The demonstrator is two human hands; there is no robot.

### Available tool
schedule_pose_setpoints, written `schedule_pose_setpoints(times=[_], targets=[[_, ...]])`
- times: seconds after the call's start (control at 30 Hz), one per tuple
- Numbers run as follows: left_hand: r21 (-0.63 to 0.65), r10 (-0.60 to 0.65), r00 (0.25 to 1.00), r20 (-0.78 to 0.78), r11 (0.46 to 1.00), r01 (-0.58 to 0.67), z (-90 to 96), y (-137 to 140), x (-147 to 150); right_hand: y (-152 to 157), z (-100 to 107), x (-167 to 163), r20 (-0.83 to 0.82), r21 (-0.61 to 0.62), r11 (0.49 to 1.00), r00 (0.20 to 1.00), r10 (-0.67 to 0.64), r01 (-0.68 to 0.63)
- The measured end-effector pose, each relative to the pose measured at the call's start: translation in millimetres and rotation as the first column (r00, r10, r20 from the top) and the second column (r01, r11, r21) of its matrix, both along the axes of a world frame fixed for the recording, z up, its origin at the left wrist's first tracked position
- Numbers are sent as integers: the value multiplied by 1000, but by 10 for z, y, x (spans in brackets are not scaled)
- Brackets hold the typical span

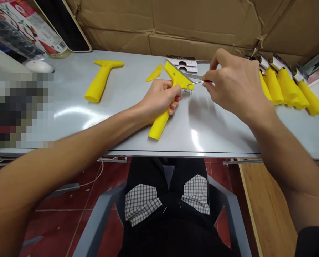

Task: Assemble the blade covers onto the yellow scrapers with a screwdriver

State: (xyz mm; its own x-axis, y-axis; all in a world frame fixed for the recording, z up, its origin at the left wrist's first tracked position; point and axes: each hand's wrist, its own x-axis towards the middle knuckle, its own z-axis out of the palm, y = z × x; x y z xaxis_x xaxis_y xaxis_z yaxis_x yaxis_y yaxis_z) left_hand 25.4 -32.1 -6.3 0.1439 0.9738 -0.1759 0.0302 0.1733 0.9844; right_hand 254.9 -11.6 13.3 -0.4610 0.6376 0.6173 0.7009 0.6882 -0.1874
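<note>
My left hand [163,98] is wrapped round the yellow handle of a scraper [159,125], its wide head pointing up and away from me. A grey blade edge runs along that head. In my right hand [232,84] is a thin screwdriver [199,82], pinched between the fingers, its tip at a screw hole near the head's right end. Small screws [186,90] show just below that end. A loose yellow cover piece [154,73] lies left of the head. Further left rests another yellow scraper handle [99,84].
Several yellow scrapers with white-and-black sleeves [287,85] lie at the right. Flat white cards [184,65] and metal strips lie behind the held scraper. Cardboard [175,25] lines the back; a dark-screened device [65,25] and a white mouse [39,66] stand at left.
</note>
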Motion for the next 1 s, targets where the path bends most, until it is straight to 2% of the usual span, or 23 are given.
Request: schedule_pose_setpoints(times=[0.1,0.2,0.27,0.47,0.63,0.9,1.0], targets=[[-15,1,1000,-6,1000,-1,24,-19,8,-64,42,-48,127,54,997,990,-68,62],[-18,-4,1000,10,1000,5,24,-18,3,-93,127,-60,285,109,986,946,-153,127],[-24,-1,1000,14,1000,1,12,-6,-4,-103,197,-46,301,108,987,943,-145,117],[-32,16,999,31,999,-15,-23,27,-11,-62,307,39,114,-15,1000,993,14,-12],[-15,13,998,57,1000,-12,-33,38,-10,8,262,18,-97,-14,998,993,65,-66],[-20,8,998,55,1000,-7,-48,58,-28,29,200,-4,-115,12,992,986,123,-123],[-4,16,998,66,1000,-16,-57,65,-27,60,181,31,-194,-78,989,975,106,-123]])
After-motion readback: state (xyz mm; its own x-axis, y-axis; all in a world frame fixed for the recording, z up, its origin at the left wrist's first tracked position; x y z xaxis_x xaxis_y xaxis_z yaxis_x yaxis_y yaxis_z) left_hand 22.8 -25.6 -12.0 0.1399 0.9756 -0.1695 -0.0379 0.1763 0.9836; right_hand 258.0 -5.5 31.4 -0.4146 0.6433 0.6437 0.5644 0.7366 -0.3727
